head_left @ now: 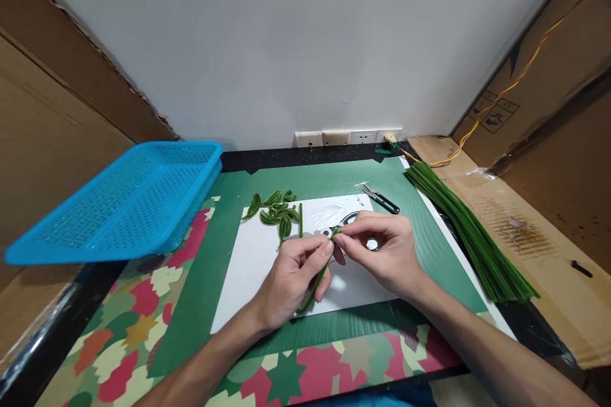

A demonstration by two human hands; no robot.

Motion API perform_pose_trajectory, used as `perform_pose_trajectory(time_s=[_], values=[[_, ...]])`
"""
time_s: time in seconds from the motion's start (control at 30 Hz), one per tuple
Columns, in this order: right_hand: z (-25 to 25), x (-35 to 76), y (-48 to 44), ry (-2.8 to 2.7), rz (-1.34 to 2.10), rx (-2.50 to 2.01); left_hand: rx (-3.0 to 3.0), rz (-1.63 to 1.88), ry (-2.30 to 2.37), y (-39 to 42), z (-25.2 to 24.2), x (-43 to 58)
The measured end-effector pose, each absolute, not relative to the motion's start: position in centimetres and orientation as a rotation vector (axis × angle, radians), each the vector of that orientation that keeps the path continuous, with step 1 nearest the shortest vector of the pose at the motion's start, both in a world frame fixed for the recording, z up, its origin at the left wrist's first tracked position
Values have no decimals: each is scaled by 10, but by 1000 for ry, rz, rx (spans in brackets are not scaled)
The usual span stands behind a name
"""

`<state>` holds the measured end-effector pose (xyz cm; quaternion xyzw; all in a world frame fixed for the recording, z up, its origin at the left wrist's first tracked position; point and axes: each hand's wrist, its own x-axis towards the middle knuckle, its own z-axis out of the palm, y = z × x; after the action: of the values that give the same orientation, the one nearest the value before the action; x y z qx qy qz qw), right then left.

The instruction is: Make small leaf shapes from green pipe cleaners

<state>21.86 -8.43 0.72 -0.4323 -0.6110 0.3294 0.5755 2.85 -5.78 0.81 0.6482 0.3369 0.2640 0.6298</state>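
Over a white sheet [238, 286], my left hand [298, 273] pinches a green pipe cleaner [312, 292] between thumb and finger; its tail hangs down past the palm. My right hand [384, 248] is closed on the upper end of the same pipe cleaner, fingertips almost meeting those of the left. Behind the hands lie several leaf shapes [285, 227] bent from green pipe cleaner, and a short straight piece [300, 219] beside them. Scissors [351, 218] with black handles rest partly hidden behind my right hand.
A long bundle of green pipe cleaners [468, 229] lies at the right. Small black snips [382, 199] rest near the sheet's far corner. At the left stands a blue perforated basket [191, 222]. Cardboard [548, 89] borders the right side, a wall with sockets [363, 137] the back.
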Motion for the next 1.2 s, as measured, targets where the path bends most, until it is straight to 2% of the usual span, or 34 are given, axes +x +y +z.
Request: perform_pose_trajectory(time_s=[1.2], values=[[9,221,-86,-1450,780,-1035,1549,572,781,-59,8,28]])
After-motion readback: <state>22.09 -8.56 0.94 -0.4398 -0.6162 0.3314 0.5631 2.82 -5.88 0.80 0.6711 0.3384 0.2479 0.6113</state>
